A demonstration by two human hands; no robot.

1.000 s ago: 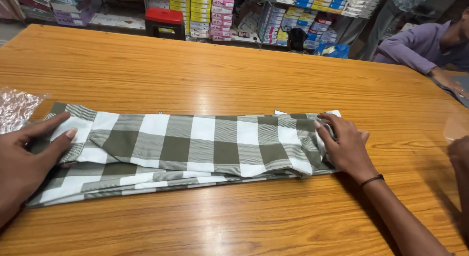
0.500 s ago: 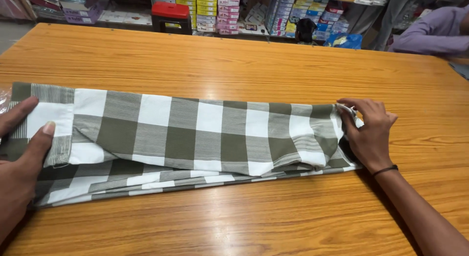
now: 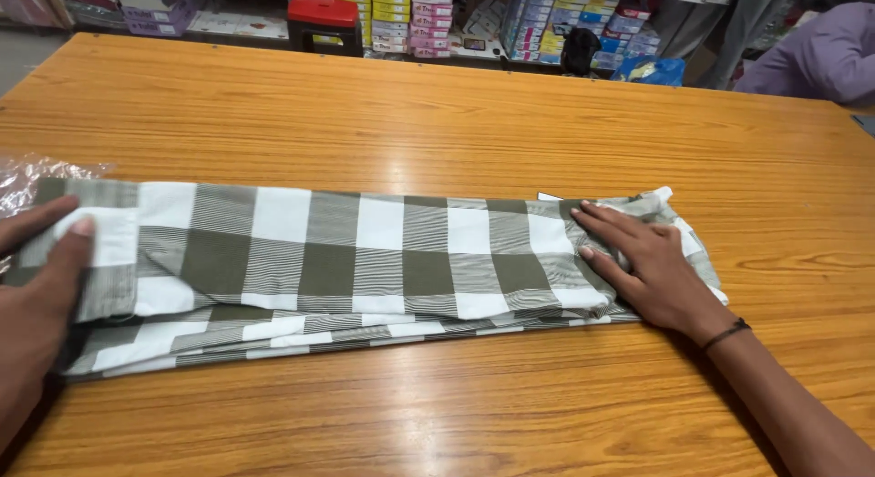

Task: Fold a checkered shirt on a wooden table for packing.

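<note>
Item: 1 folded checked cloth (image 3: 365, 267), olive-green and white, laid lengthwise near the table's (image 3: 437, 112) front edge. Since 0.5 s ago the right hand (image 3: 652, 267) has been shifted from pinching the cloth's right end to lying flat on it, fingers spread; smoothing of the fold is judged under way. The left hand (image 3: 41, 295) is pressed open on the left end, nothing gripped. Clear plastic wrap (image 3: 27, 181) lies just beside that end. Beyond the table: 1 red stool (image 3: 324, 17), stacked boxes (image 3: 401, 17), a seated person's purple sleeve (image 3: 820, 58). No obstruction is seen.
</note>
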